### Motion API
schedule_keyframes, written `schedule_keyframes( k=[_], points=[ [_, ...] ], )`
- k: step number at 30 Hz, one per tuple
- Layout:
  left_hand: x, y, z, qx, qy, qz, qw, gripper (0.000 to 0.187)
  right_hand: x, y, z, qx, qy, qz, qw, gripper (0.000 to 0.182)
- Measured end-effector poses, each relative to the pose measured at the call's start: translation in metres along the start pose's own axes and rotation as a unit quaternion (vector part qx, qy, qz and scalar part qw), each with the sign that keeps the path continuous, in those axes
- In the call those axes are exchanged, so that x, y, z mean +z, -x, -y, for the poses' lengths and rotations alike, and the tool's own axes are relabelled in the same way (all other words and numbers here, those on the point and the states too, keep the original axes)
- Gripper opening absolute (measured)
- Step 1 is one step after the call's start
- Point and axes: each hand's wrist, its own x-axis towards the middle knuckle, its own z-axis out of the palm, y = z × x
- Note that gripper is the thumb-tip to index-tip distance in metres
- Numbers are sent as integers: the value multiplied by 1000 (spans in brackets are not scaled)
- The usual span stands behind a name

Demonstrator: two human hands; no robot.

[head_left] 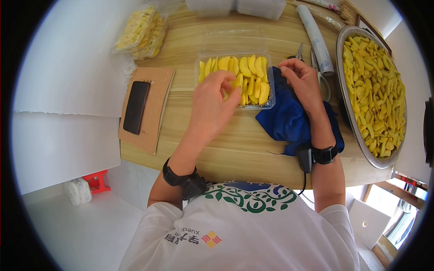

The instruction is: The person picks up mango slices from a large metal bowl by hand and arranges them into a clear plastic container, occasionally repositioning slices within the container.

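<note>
Head camera view, seen from beside the table: a rectangular tray of clear, thin, glossy plastic stands on the wood-grain tabletop, its transparent lid folded back on the far side. Yellow fruit slices, smooth, moist-looking and crescent-shaped, stand on edge inside the tray, closely packed in a far row and a near row.

Left hand: positioned over the left part of the tray, palm down. Fingers are curved; thumb and index finger are spread, with a visible gap between their tips. Slices show in and around this gap. I cannot tell whether the fingertips touch a slice.

Right hand: positioned just beyond the tray's right edge, above a soft, creased blue cloth. Thumb and index finger are bent toward each other, tips close together. I cannot tell whether they pinch anything; the detail is too small.

Surroundings: a broad, round metal basin at the right is heaped with loose slices of the same yellow. A patterned cylindrical roll lies between cloth and basin, near scissors partly hidden by the right hand. At the left, a flat black phone rests on a brown, matte rectangular board.
</note>
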Motion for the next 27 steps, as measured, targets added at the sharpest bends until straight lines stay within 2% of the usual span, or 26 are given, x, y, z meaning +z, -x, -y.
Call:
schedule_keyframes(
  k=[3, 6, 12, 16, 18, 19, 21, 22, 23, 25, 27],
  points=[
    [-5, 0, -5, -51, 9, 24, 998, 21, -1, -1, -2, -5, -6, 4, 1000, 11],
    [-5, 1, -6, -64, 6, 36, 997, 19, -1, -1, -3, -8, 4, 3, 1000, 11],
    [-20, -6, -26, -56, 25, -6, 998, 20, 1, -2, -7, -20, 14, -10, 1000, 11],
    [-14, -19, -67, 56, 66, 25, 996, 21, 4, -2, -10, -58, -34, -29, 997, 12],
    [-3, -19, -91, 106, 145, 97, 979, 21, 5, -3, -11, -50, -59, -26, 997, 13],
    [5, -18, -99, 110, 150, 103, 977, 21, 5, -3, -11, -54, -80, -23, 995, 13],
    [19, -16, -111, 200, 37, 207, 957, 20, 1, -3, -6, -29, -74, -29, 996, 13],
    [32, -12, -103, 288, -20, 195, 937, 17, 1, -2, -3, -4, -71, -29, 997, 14],
    [40, -5, -95, 286, -19, 198, 937, 17, 1, 0, -1, -1, -72, -30, 997, 14],
    [54, 8, -83, 264, -244, 246, 900, 18, 2, 0, 2, -3, -95, -31, 995, 14],
    [67, 15, -76, 255, -263, 242, 898, 15, 3, -3, -5, -17, -104, -31, 994, 13]
  ],
)
